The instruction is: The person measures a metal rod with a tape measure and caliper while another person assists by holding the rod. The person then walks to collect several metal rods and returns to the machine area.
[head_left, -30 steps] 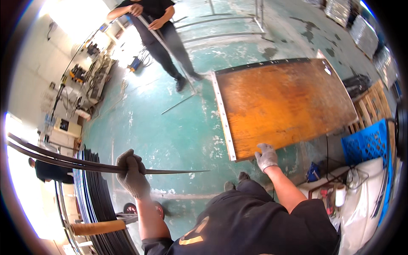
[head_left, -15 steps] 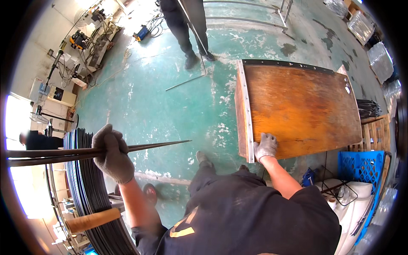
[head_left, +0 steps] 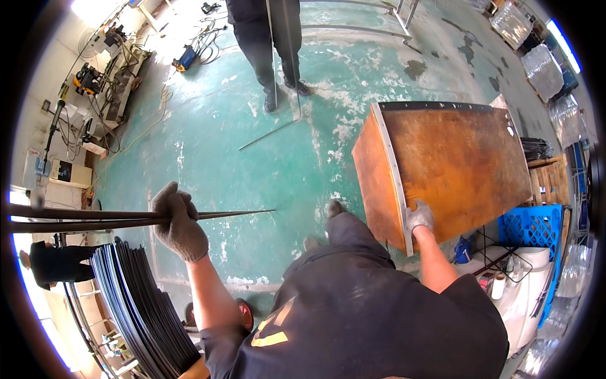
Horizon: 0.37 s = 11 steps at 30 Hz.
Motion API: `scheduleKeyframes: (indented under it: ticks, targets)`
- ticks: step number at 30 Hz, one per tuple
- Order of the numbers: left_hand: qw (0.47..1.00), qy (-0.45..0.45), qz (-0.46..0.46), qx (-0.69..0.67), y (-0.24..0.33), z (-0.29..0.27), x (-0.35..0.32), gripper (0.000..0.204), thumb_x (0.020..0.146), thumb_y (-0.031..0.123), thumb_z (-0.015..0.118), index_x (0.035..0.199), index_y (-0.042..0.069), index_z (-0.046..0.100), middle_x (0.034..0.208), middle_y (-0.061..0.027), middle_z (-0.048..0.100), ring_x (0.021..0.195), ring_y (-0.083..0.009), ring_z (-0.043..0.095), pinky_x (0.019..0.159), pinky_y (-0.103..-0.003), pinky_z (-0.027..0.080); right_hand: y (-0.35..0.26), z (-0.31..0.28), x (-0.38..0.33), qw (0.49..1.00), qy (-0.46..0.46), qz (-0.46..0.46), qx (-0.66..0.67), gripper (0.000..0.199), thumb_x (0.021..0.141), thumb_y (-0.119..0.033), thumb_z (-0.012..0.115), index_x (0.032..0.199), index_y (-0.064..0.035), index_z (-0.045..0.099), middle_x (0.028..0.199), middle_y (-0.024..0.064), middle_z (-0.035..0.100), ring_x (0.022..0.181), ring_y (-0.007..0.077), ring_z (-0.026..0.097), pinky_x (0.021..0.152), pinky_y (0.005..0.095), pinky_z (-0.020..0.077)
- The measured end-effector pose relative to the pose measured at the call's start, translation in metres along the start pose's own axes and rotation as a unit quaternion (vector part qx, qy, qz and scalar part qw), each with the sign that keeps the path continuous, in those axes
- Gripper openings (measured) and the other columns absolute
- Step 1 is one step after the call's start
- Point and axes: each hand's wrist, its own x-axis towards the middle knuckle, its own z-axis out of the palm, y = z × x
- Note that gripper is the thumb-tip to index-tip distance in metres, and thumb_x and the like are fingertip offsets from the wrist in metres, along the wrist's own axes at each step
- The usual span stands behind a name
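My left hand (head_left: pixel 181 222), in a grey knit glove, is closed around long thin dark metal bars (head_left: pixel 120 218) held roughly level. Their far ends run right over the green floor; their near ends reach past the left edge of view. My right hand (head_left: pixel 420 216), also gloved, rests on top of a big wooden box (head_left: pixel 464 167), by its near left corner. Its fingers lie over the worn orange-brown top, beside the metal edge strip (head_left: pixel 396 177).
Stacked dark strips (head_left: pixel 142 303) stand at the lower left, near another person (head_left: pixel 57 262). A person (head_left: pixel 268 50) ahead holds a thin bent rod (head_left: pixel 271 132). A blue crate (head_left: pixel 533 230) and white rolls (head_left: pixel 527 278) are at the right. Machines (head_left: pixel 91 79) line the left wall.
My view has shifted, and my legs have moved over the floor. The left hand still grips the bars. The right hand stays at the box's corner, and more of the box's left side shows.
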Motion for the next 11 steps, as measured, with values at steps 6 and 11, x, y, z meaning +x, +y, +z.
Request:
scheduleKeyframes:
  ticks: [6, 11]
  targets:
    - [0.999, 0.04, -0.009, 0.02, -0.017, 0.012, 0.068, 0.016, 0.108, 0.01, 0.06, 0.116, 0.003, 0.072, 0.078, -0.005, 0.063, 0.056, -0.007, 0.046, 0.048, -0.022, 0.032, -0.134, 0.037, 0.069, 0.977, 0.05, -0.122, 0.168, 0.027, 0.093, -0.03, 0.071, 0.112, -0.0123, 0.076, 0.108, 0.0198, 0.076, 0.105, 0.0405, 0.072, 0.092, 0.0484, 0.0569]
    - [0.998, 0.024, -0.009, 0.062, -0.031, 0.025, 0.103, 0.016, 0.108, 0.012, 0.062, 0.117, 0.003, 0.071, 0.078, -0.0057, 0.064, 0.054, -0.0067, 0.046, 0.045, -0.022, 0.031, -0.241, 0.062, 0.147, 0.971, -0.056, -0.162, 0.168, 0.033, 0.092, -0.033, 0.073, 0.114, -0.0087, 0.076, 0.109, 0.0216, 0.076, 0.105, 0.039, 0.073, 0.091, 0.0478, 0.0575]
